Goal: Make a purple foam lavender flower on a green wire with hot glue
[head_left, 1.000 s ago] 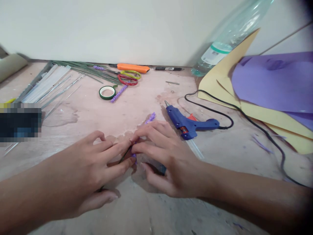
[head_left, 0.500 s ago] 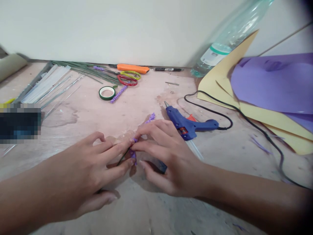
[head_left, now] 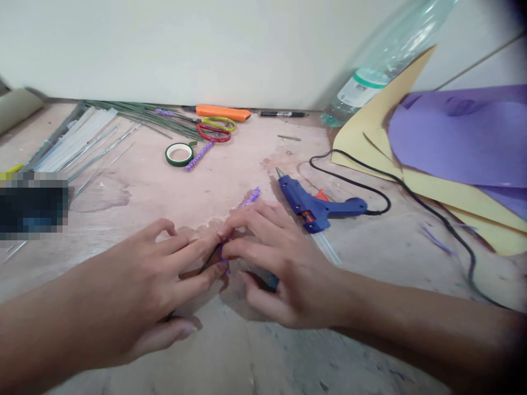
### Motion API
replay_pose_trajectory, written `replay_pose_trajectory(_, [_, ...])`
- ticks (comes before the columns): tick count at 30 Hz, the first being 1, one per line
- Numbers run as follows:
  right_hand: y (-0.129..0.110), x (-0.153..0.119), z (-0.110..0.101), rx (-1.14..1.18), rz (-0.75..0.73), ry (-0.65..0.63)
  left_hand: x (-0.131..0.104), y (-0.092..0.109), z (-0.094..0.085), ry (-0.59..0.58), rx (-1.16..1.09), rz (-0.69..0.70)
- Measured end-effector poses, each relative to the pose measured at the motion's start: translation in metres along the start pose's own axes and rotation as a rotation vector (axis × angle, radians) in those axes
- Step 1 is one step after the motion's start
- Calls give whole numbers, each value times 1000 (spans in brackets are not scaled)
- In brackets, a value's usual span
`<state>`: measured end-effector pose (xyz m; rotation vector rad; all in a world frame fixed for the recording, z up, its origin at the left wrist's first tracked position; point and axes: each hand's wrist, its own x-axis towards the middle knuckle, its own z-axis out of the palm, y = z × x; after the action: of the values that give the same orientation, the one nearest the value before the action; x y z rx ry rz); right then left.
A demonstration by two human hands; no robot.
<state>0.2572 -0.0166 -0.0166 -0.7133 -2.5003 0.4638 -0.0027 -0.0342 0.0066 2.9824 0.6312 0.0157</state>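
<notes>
Between my two hands lies a thin dark green wire stem (head_left: 210,258) wrapped in curly purple paper, its purple tip (head_left: 252,196) sticking out past my right fingers. My left hand (head_left: 160,280) presses the stem with its fingertips, and the stem runs back beneath the palm. A loose end of purple paper strip (head_left: 225,267) hangs by the left fingertips. My right hand (head_left: 284,263) has its index and middle fingertips closed on the wrapped part, with the thumb held apart. The exact grip is partly hidden under the fingers.
A blue glue gun (head_left: 317,206) with a black cord (head_left: 448,230) lies just beyond my right hand. Behind are green tape (head_left: 179,155), scissors (head_left: 214,131), an orange cutter (head_left: 222,113), a pen (head_left: 282,114), glue sticks (head_left: 68,145) and a bottle (head_left: 356,90). Purple paper (head_left: 461,137) lies right.
My right fingertips have shifted slightly over the purple wrapping and cover more of it. The right thumb has moved a little to the right. My left hand stays almost still.
</notes>
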Motion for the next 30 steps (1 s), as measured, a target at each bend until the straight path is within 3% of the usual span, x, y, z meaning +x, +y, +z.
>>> replay_pose_trajectory(6, [-1, 0, -2, 59, 19, 47, 0, -1, 0, 16, 14, 26])
replay_pose_trajectory(12, [-4, 2, 0, -44, 71, 81, 1, 3, -2, -5, 13, -39])
replay_pose_trajectory(20, [-2, 10, 4, -144, -4, 42, -1, -1, 4, 44, 21, 10])
replay_pose_trajectory(26, [-1, 11, 6, -358, -107, -18, -1, 1, 3, 52, -5, 8])
replay_pose_trajectory(30, [2, 10, 9, -381, -75, -17, 0, 5, 0, 25, -26, -35])
